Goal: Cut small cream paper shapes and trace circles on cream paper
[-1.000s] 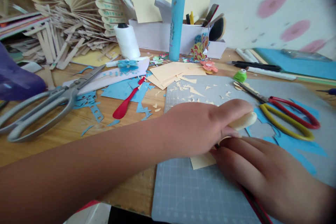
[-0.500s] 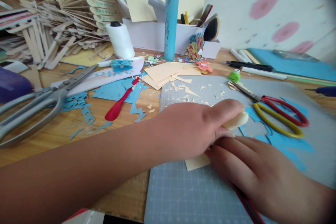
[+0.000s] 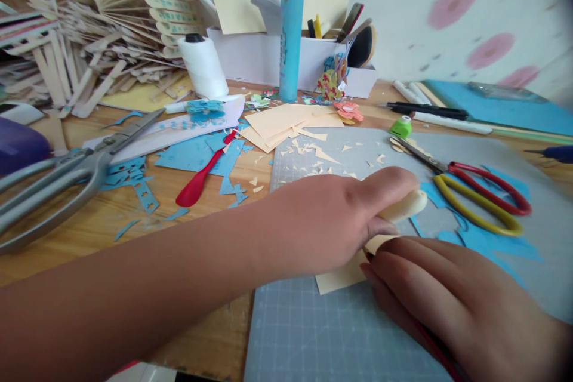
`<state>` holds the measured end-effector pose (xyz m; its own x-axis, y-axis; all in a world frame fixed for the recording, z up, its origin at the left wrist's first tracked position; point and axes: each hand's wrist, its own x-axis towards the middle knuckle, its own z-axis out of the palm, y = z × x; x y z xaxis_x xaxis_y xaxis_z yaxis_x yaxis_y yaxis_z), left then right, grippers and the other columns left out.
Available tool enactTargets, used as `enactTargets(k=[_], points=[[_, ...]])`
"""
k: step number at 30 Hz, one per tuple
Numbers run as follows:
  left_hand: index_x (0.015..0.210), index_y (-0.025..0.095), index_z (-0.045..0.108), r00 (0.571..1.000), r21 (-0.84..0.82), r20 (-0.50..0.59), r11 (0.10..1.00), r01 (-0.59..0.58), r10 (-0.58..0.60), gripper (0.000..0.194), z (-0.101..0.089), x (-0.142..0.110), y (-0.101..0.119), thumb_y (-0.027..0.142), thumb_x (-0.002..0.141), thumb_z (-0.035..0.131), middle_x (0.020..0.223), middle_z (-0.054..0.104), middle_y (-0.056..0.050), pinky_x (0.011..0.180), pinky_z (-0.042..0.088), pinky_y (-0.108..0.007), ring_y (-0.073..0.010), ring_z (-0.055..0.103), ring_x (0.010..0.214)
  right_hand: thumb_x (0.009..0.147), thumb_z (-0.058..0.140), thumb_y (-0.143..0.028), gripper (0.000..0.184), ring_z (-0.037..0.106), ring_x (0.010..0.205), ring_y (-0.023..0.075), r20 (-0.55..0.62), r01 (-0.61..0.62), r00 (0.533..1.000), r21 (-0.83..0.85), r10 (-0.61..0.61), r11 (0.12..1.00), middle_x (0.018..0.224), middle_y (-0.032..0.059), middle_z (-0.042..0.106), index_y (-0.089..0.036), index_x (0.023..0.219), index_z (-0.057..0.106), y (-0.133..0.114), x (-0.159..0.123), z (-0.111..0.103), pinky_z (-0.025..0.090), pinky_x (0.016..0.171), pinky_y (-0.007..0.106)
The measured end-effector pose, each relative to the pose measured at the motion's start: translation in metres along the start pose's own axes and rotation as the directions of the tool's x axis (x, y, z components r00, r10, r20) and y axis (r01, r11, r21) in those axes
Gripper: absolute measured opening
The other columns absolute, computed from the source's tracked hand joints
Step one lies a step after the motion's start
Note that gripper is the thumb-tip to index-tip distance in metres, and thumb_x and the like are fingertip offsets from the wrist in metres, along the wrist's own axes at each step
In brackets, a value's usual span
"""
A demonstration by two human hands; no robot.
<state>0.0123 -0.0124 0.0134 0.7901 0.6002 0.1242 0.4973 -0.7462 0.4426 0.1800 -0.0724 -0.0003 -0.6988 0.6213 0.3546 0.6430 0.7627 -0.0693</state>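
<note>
My left hand (image 3: 326,221) reaches across the grey cutting mat (image 3: 286,334), fingers closed on a smooth, rounded cream object (image 3: 405,206) whose kind I cannot make out. Beneath that hand lies a piece of cream paper (image 3: 340,277), partly covered. Close by, my right hand (image 3: 430,292) is wrapped round a dark red and black pencil (image 3: 436,349). Its tip is at the paper, just below the left hand; whether it touches is unclear. Right of the hands are red-and-yellow-handled scissors (image 3: 483,191) on blue paper cutouts (image 3: 487,245).
Large grey scissors (image 3: 89,173) and a red spatula-like tool (image 3: 201,176) lie to the left. Behind the mat stand a blue bottle (image 3: 292,36), a white thread spool (image 3: 205,68) and a white box (image 3: 250,62). Cream sheets (image 3: 277,125) and a green punch (image 3: 400,127) lie nearer.
My right hand has shifted slightly right and down with the pencil, uncovering its tip and more of the paper. My left hand stays nearly still.
</note>
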Motion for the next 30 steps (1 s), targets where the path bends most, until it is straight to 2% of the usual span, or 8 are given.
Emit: enactTargets(k=[6,10,13,17,20,24,27,30], points=[[0.117,0.024,0.04,0.995,-0.064,0.096,0.998,0.008,-0.002,0.023,-0.007,0.001,0.001,0.03,0.096,0.034,0.075,0.063,0.001,0.054,0.044,-0.025,-0.0175,0.064,0.068,0.091,0.022,-0.007,0.056,0.063,0.044,0.016,0.027,0.002,1.0,0.0,-0.002,1.0,0.063,0.0026,0.072,-0.022,0.055,0.062,0.005,-0.005,-0.001,0.047,0.038,0.028],[0.115,0.027,0.04,0.998,-0.069,0.065,0.998,0.004,0.0,0.021,-0.007,0.001,0.0,0.031,0.095,0.034,0.075,0.063,0.002,0.052,0.042,-0.024,-0.0172,0.064,0.066,0.094,0.021,-0.01,0.058,0.061,0.042,0.0157,0.027,0.035,0.999,-0.07,-0.033,0.997,0.064,0.0054,0.071,-0.021,0.053,0.059,0.012,-0.009,-0.002,0.046,0.037,0.028],[0.118,0.025,0.039,0.996,-0.036,0.092,0.999,0.009,-0.006,0.024,-0.008,0.001,0.001,0.031,0.095,0.033,0.074,0.063,0.001,0.051,0.041,-0.025,-0.018,0.063,0.065,0.095,0.02,-0.011,0.057,0.06,0.043,0.0155,0.021,0.06,0.998,-0.094,-0.058,0.994,0.06,0.0056,0.069,-0.021,0.054,0.058,0.016,-0.008,-0.002,0.045,0.037,0.027],[0.119,0.025,0.039,0.994,-0.031,0.108,0.999,0.011,-0.008,0.025,-0.008,0.001,0.001,0.031,0.095,0.034,0.077,0.065,0.001,0.051,0.042,-0.025,-0.0186,0.064,0.067,0.094,0.026,-0.01,0.046,0.059,0.044,0.0154,0.031,0.047,0.998,-0.028,-0.047,0.998,0.055,0.0028,0.063,-0.023,0.058,0.051,0.022,-0.01,-0.004,0.043,0.038,0.028],[0.118,0.026,0.039,0.998,-0.031,0.056,0.999,-0.016,0.018,0.024,-0.005,0.001,-0.001,0.032,0.097,0.031,0.075,0.064,0.002,0.051,0.041,-0.025,-0.0173,0.064,0.066,0.091,0.039,-0.008,0.028,0.063,0.053,0.0152,-0.047,0.039,0.998,0.062,-0.036,0.997,0.061,0.0011,0.063,-0.024,0.069,0.047,0.027,-0.021,-0.004,0.044,0.044,0.027],[0.116,0.024,0.04,0.999,-0.007,0.02,0.999,-0.044,0.045,0.022,-0.003,0.0,-0.003,0.034,0.097,0.034,0.069,0.062,0.003,0.047,0.038,-0.024,-0.0163,0.062,0.061,0.089,0.041,-0.008,0.017,0.065,0.06,0.0172,-0.127,0.143,0.982,0.039,-0.137,0.989,0.071,0.0023,0.068,-0.024,0.086,0.049,0.024,-0.027,-0.002,0.046,0.049,0.03],[0.115,0.025,0.04,0.999,0.016,0.013,0.999,-0.04,0.04,0.021,-0.004,0.001,-0.001,0.032,0.096,0.036,0.065,0.06,0.003,0.044,0.035,-0.023,-0.0156,0.059,0.056,0.092,0.039,-0.01,0.018,0.061,0.051,0.0176,-0.083,0.171,0.982,-0.015,-0.172,0.985,0.066,0.0027,0.068,-0.021,0.086,0.052,0.015,-0.019,-0.001,0.041,0.044,0.032],[0.116,0.026,0.039,0.999,0.062,0.039,0.998,-0.017,0.015,0.022,-0.005,0.002,0.001,0.032,0.095,0.037,0.063,0.058,0.005,0.042,0.032,-0.023,-0.0151,0.057,0.054,0.096,0.029,-0.01,0.034,0.056,0.042,0.0162,-0.043,0.19,0.98,-0.057,-0.193,0.98,0.059,0.0036,0.068,-0.019,0.078,0.057,0.008,-0.007,-0.002,0.038,0.039,0.03]])
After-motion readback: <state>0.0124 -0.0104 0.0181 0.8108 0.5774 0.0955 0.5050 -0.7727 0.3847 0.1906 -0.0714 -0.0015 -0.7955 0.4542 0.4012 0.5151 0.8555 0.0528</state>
